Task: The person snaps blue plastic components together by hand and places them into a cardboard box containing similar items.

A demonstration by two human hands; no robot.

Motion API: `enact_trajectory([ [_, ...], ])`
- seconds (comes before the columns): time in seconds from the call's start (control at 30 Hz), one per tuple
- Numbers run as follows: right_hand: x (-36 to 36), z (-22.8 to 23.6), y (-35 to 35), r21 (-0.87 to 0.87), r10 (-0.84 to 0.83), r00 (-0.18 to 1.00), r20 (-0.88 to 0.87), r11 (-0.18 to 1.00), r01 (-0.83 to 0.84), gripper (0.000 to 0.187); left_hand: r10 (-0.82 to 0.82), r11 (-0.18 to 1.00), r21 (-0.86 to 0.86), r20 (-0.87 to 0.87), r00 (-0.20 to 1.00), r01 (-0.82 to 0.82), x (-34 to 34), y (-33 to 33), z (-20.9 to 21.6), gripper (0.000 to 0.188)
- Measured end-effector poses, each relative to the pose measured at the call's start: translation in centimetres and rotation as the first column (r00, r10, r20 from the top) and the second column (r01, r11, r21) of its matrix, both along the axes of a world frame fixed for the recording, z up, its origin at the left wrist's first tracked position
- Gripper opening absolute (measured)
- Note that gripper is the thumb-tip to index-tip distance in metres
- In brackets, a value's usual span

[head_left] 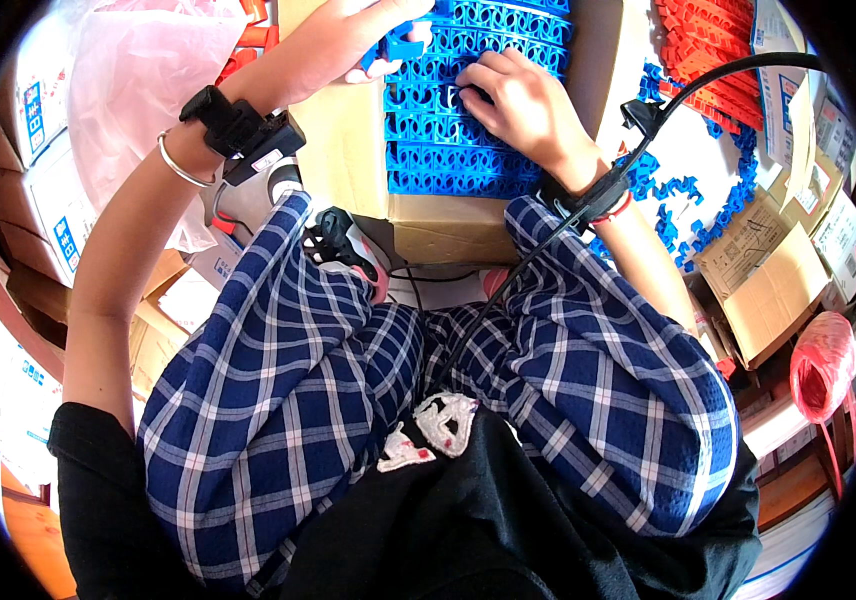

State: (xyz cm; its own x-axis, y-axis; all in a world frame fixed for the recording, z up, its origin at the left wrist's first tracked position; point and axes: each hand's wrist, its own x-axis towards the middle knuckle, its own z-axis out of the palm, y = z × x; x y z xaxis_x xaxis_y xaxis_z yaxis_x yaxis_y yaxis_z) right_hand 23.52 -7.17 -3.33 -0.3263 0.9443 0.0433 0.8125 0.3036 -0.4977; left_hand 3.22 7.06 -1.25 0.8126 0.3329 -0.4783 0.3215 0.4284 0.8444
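An open cardboard box (pixel 443 240) stands in front of my knees, packed with tidy rows of blue plastic clips (pixel 458 160). My left hand (pixel 373 35), over the box's left side, is closed around a few loose blue plastic clips (pixel 403 45); the top edge of the picture cuts off part of it. Over the rows at the right, my right hand (pixel 528 105) has its fingers curled and its thumb drawn in, closed on a blue clip among the rows. The fingers partly hide that clip.
Loose blue clips (pixel 683 190) lie scattered right of the box, beside a heap of red plastic pieces (pixel 708 60). A black cable (pixel 688 95) arcs past my right forearm. Pink plastic sheeting (pixel 148 90) hangs at the left. Cartons (pixel 773 285) and a red twine roll (pixel 820 370) stand at the right.
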Motion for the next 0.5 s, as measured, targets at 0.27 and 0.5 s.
enact_trajectory([
  [0.27, 0.1, 3.0, 1.0, -0.112, -0.319, 0.880, -0.351, 0.948, 0.299, 0.031, 0.025, 0.997, 0.071, -0.112, 0.993, -0.018, 0.2, -0.6, 0.8, 0.033],
  [0.5, -0.8, 3.1, 1.5, -0.252, -0.327, 0.653, -0.683, 0.945, 0.210, 0.034, -0.160, 0.955, 0.230, -0.141, 0.977, 0.190, 0.6, -0.4, 0.9, 0.035],
])
